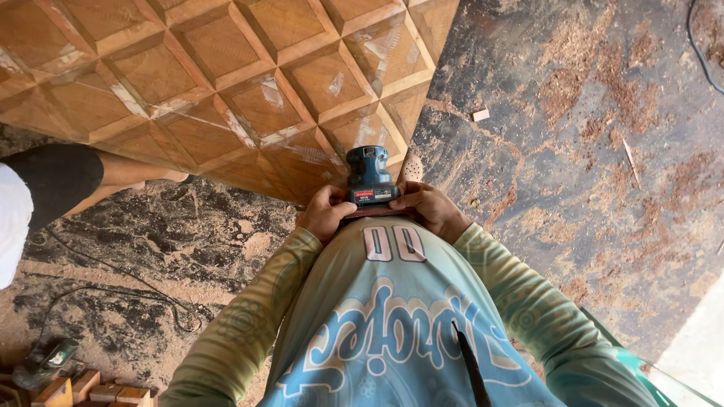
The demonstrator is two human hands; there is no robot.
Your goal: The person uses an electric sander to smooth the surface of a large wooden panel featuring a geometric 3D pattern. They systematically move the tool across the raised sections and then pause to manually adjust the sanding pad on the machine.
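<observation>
We see both hands pulled in tight against the belly, elbows flared outward, with the left hand (326, 213) curled shut around the left side of the blue sander (370, 176) and the right hand (427, 209) wrapped closed on its right side. The sander sits upright between them, just at the near edge of the carved wooden panel (226, 83). Left of the sander, another person's leg (113, 175) rests beside that panel on the dusty floor (588, 151).

Dusty dark stone floor (573, 173) strewn with sawdust, black cables (113, 290), small wood blocks (98, 392) at lower left.
</observation>
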